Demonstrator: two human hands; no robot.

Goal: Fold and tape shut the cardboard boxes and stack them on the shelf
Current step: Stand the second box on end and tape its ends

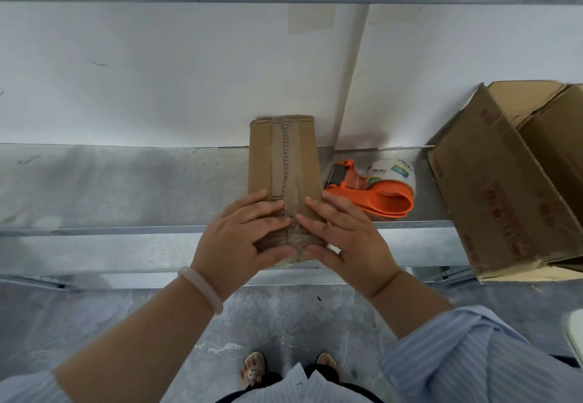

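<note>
Your left hand (pixel 243 238) and right hand (pixel 344 238) press straight, spread fingers flat on the small taped box (pixel 282 162) at the shelf's (pixel 126 181) near edge, so it looks sealed, while the larger box (pixel 492 188) at right sits open.

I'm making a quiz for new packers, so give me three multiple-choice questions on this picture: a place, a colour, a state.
1. Where does the dispenser lie? A left of the small box; B right of the small box; C on top of the small box.
2. What colour is the dispenser? A blue; B orange; C green.
3. How is the small box's top seam? A taped shut; B flaps standing open; C slit open.

1 B: it lies on the shelf, right of the small box.
2 B: its frame and handle are orange.
3 A: tape runs along the seam, with the left hand and right hand pressing on the near end.
</note>
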